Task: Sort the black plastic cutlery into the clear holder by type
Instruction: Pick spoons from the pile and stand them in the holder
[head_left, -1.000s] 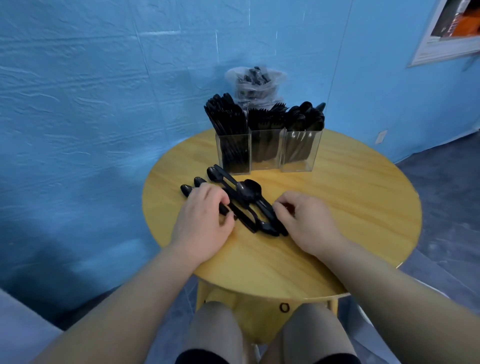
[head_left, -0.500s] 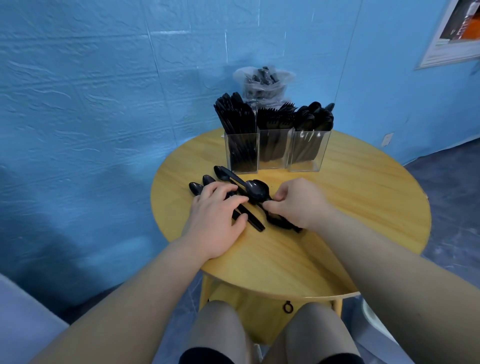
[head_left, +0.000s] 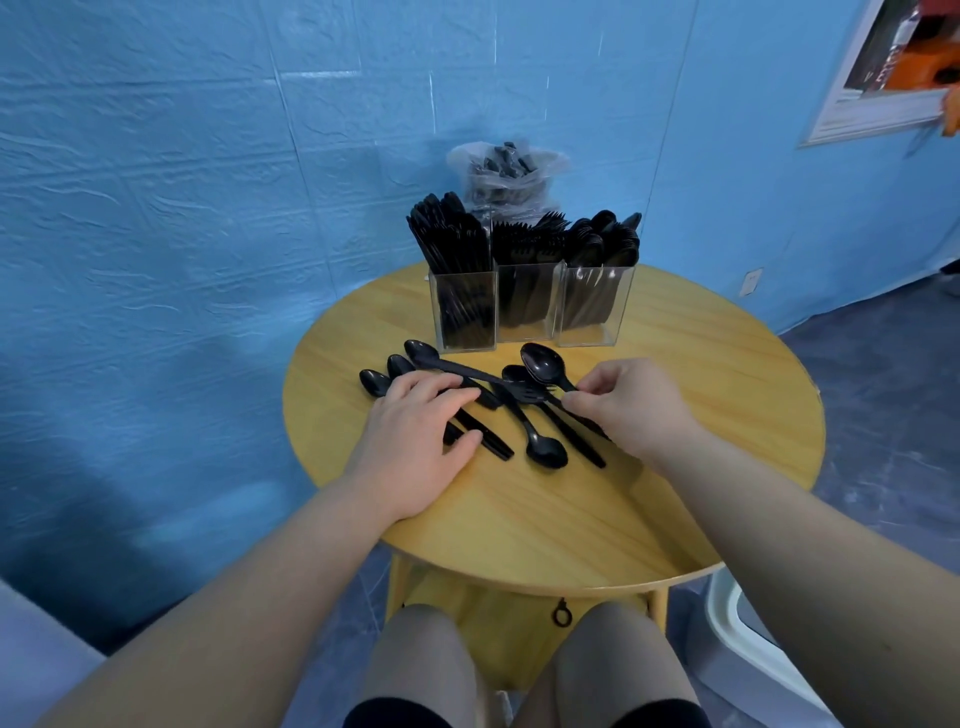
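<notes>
Several black plastic pieces of loose cutlery (head_left: 540, 447) lie in a heap on the round wooden table (head_left: 701, 426), mostly spoons with a fork among them. My left hand (head_left: 415, 441) rests flat on the left part of the heap, fingers spread over the handles. My right hand (head_left: 623, 405) pinches the handle of a black spoon (head_left: 543, 362), its bowl raised and pointing toward the holder. The clear three-compartment holder (head_left: 530, 312) stands at the table's far side: knives left, forks middle, spoons right, all quite full.
A clear plastic bag (head_left: 506, 169) with more black cutlery sits behind the holder against the blue wall. My knees are under the table's near edge. A white object (head_left: 737, 618) stands on the floor at the right.
My right hand has moved from the heap's middle to its right side and lifted one spoon by the handle. The heap has spread out. My left hand has stayed on the left pieces.
</notes>
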